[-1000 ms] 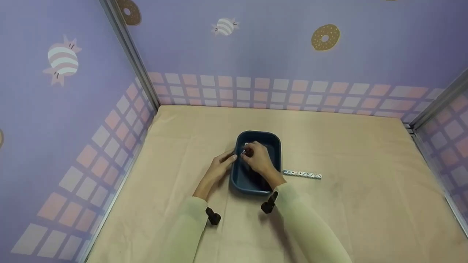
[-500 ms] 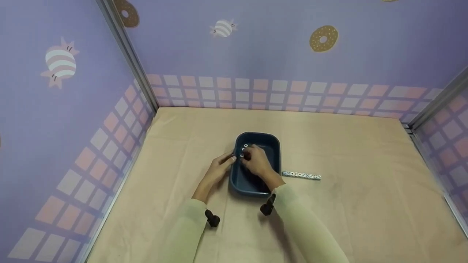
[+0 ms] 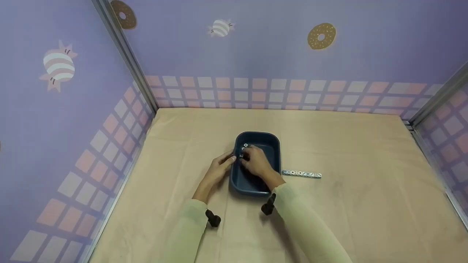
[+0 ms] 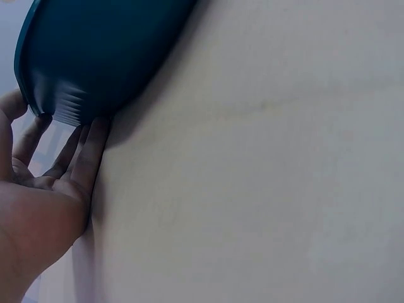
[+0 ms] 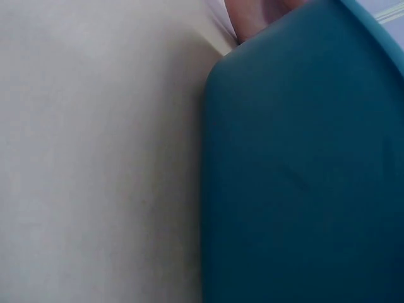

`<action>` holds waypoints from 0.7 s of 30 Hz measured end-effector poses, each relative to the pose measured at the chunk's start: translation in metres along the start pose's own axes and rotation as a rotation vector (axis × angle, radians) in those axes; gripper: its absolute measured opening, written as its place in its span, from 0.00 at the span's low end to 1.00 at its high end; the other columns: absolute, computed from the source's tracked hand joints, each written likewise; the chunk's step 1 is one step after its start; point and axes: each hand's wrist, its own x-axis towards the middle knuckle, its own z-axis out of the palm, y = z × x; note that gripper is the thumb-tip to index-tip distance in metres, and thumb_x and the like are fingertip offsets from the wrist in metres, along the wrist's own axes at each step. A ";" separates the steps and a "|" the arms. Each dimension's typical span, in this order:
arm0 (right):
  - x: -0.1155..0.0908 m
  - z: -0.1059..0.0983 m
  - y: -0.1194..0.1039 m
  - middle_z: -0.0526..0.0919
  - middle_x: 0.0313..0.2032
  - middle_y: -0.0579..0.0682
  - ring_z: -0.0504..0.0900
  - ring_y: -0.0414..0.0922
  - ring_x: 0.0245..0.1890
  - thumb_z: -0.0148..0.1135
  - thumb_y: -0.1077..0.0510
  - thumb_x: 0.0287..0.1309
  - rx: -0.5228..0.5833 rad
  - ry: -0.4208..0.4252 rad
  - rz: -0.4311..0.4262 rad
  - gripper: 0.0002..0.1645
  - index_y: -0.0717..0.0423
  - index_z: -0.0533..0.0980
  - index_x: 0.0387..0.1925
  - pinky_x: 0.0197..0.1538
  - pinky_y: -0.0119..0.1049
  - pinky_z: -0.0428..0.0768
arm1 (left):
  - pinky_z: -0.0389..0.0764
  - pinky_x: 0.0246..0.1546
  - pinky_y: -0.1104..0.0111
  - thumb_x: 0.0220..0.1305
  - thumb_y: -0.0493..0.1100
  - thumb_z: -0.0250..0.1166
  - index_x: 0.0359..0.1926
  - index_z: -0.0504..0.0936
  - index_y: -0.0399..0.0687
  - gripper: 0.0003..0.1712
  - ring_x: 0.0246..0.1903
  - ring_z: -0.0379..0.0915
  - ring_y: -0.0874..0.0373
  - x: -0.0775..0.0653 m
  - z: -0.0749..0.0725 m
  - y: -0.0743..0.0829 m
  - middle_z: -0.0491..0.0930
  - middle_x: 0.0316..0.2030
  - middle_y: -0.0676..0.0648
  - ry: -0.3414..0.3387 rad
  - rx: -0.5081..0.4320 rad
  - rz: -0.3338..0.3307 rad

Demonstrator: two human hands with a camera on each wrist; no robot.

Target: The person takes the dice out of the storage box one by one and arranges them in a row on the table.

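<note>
A dark blue rectangular bin stands on the cloth-covered table. My left hand rests at its left side, thumb by the rim and straight fingers against the outer wall in the left wrist view. Reaching inside, my right hand has its fingers curled near the left wall. Between its thumb and index finger is a small white die, partly hidden by the hand. Another white die lies just beyond the fingertips. The right wrist view shows mainly the bin's outer wall.
To the right of the bin, a straight row of white dice lies on the beige cloth. Purple patterned walls enclose the table at the back and sides. Black wrist mounts hang under both sleeves.
My right hand has lowered slightly toward the front along the bin's left wall, and dice beyond its fingers show more clearly. The left hand has stayed against the bin.
</note>
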 end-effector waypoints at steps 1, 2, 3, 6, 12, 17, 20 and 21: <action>0.000 0.000 0.000 0.84 0.47 0.54 0.83 0.49 0.46 0.72 0.63 0.66 -0.007 -0.005 -0.004 0.16 0.61 0.86 0.54 0.52 0.46 0.84 | 0.80 0.64 0.58 0.81 0.53 0.61 0.79 0.69 0.49 0.32 0.67 0.76 0.45 0.000 0.000 0.000 0.70 0.75 0.41 -0.002 -0.015 -0.009; 0.001 0.000 0.000 0.84 0.46 0.54 0.83 0.49 0.46 0.72 0.63 0.66 -0.011 -0.010 -0.006 0.15 0.60 0.86 0.53 0.52 0.46 0.84 | 0.81 0.63 0.58 0.81 0.53 0.61 0.79 0.69 0.50 0.32 0.66 0.77 0.45 0.000 0.000 0.001 0.70 0.75 0.41 -0.003 -0.028 -0.018; 0.001 -0.001 -0.001 0.84 0.46 0.53 0.83 0.49 0.46 0.72 0.64 0.65 -0.012 -0.014 -0.007 0.14 0.60 0.86 0.52 0.52 0.46 0.84 | 0.81 0.63 0.59 0.81 0.53 0.61 0.79 0.69 0.50 0.32 0.65 0.77 0.46 0.000 0.000 0.001 0.70 0.75 0.41 0.002 -0.028 -0.018; 0.002 -0.001 -0.001 0.84 0.44 0.53 0.83 0.50 0.46 0.72 0.68 0.63 -0.012 -0.021 -0.003 0.13 0.60 0.86 0.49 0.53 0.47 0.84 | 0.81 0.63 0.60 0.80 0.53 0.61 0.78 0.71 0.51 0.31 0.66 0.77 0.48 0.000 0.001 0.003 0.70 0.75 0.43 0.014 -0.019 -0.010; 0.002 0.002 -0.002 0.85 0.45 0.56 0.84 0.52 0.48 0.72 0.68 0.62 -0.043 -0.052 0.012 0.13 0.62 0.84 0.49 0.56 0.49 0.83 | 0.77 0.67 0.58 0.80 0.52 0.61 0.77 0.72 0.53 0.30 0.70 0.72 0.50 -0.002 0.001 0.002 0.71 0.75 0.46 0.036 0.011 -0.013; 0.001 0.004 -0.002 0.84 0.45 0.57 0.84 0.53 0.49 0.72 0.67 0.64 -0.060 -0.064 0.021 0.12 0.64 0.84 0.48 0.57 0.50 0.83 | 0.74 0.70 0.57 0.80 0.52 0.61 0.77 0.72 0.52 0.30 0.72 0.69 0.48 -0.002 0.001 0.000 0.71 0.75 0.45 0.051 0.041 -0.014; 0.001 0.002 -0.003 0.84 0.46 0.56 0.83 0.52 0.49 0.71 0.66 0.65 -0.074 -0.080 0.030 0.12 0.62 0.84 0.49 0.57 0.50 0.83 | 0.74 0.70 0.57 0.79 0.53 0.62 0.77 0.72 0.51 0.31 0.73 0.68 0.48 -0.001 0.001 0.000 0.71 0.75 0.44 0.049 0.053 -0.001; 0.000 0.000 -0.004 0.84 0.46 0.55 0.83 0.52 0.49 0.71 0.65 0.66 -0.079 -0.085 0.025 0.11 0.62 0.84 0.49 0.57 0.49 0.83 | 0.74 0.70 0.57 0.79 0.53 0.62 0.77 0.72 0.51 0.31 0.73 0.69 0.48 -0.001 0.001 0.000 0.71 0.75 0.44 0.047 0.057 0.004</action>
